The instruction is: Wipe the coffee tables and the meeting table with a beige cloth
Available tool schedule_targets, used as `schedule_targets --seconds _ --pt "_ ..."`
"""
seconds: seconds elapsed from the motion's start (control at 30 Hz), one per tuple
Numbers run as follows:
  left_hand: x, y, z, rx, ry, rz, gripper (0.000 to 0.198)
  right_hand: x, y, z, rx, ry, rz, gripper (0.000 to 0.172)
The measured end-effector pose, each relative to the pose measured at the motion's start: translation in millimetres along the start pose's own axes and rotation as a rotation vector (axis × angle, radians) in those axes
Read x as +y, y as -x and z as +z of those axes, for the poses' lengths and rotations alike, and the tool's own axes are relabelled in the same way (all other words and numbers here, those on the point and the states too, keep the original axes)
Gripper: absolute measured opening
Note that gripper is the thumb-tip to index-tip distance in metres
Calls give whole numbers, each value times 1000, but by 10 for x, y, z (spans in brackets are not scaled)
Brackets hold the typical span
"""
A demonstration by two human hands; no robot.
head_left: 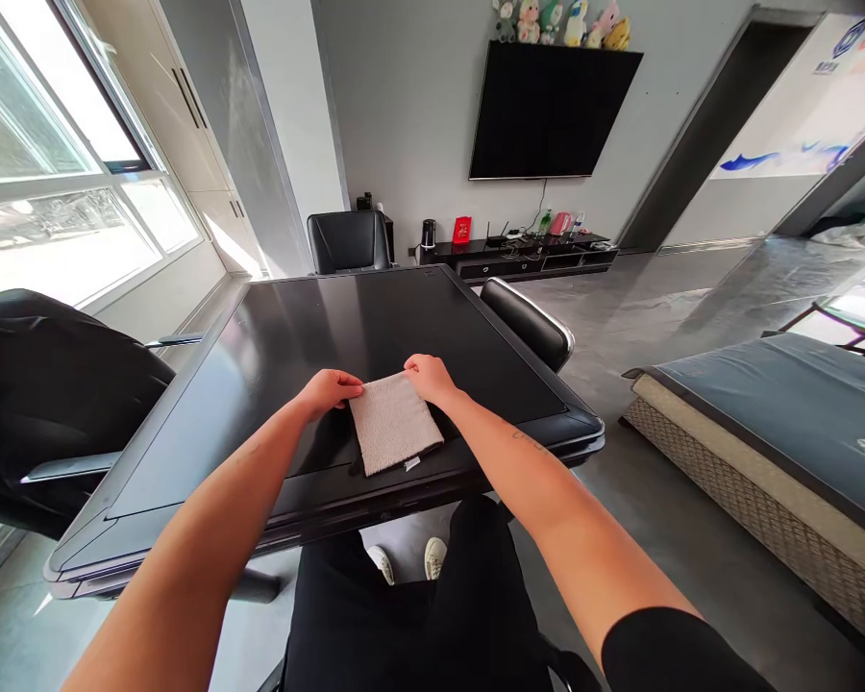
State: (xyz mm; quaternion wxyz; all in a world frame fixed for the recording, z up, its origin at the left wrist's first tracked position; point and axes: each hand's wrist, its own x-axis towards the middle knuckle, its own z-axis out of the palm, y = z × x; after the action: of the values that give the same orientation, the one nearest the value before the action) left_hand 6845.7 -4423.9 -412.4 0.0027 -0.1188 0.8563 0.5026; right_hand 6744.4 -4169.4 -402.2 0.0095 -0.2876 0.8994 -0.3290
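A folded grey-beige terry towel point(395, 423) lies flat on the black table point(404, 317), near its front edge, with a small white tag point(411, 463) at its near side. My left hand point(328, 392) grips the towel's far left corner. My right hand point(429, 378) holds its far right corner. The fingertips are partly hidden against the cloth, and the towel's near edge lies free on the glossy tabletop.
Black leather chairs stand at the left point(50, 404), far side point(350, 242) and right point(526, 322) of the table. A low mattress point(778, 423) lies to the right. My knees and white shoes show below the table's front edge.
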Motion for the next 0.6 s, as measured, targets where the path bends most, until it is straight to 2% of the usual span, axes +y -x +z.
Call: schedule_targets --seconds 0.03,0.1,0.2,0.27,0.33,0.47,0.6 --pt "-16 -41 -11 13 -31 9 61 -49 26 18 -2 28 -32 22" --pt "-53 -113 -19 37 -102 20 55 -165 152 108 -9 125 -195 31" --pt "-99 -168 -9 70 -189 50 40 -321 425 345 -60 318 -501 66" --pt "-122 -150 6 103 -236 91 31 -374 559 495 -153 365 -524 79" --pt "-151 -71 29 154 -291 154 33 -386 615 591 -251 357 -447 87" --pt "-269 341 44 280 -410 317 51 -357 579 638 -306 355 -379 99" --pt "-495 1145 -107 384 -393 334 58 -239 479 577 -290 354 -351 102"
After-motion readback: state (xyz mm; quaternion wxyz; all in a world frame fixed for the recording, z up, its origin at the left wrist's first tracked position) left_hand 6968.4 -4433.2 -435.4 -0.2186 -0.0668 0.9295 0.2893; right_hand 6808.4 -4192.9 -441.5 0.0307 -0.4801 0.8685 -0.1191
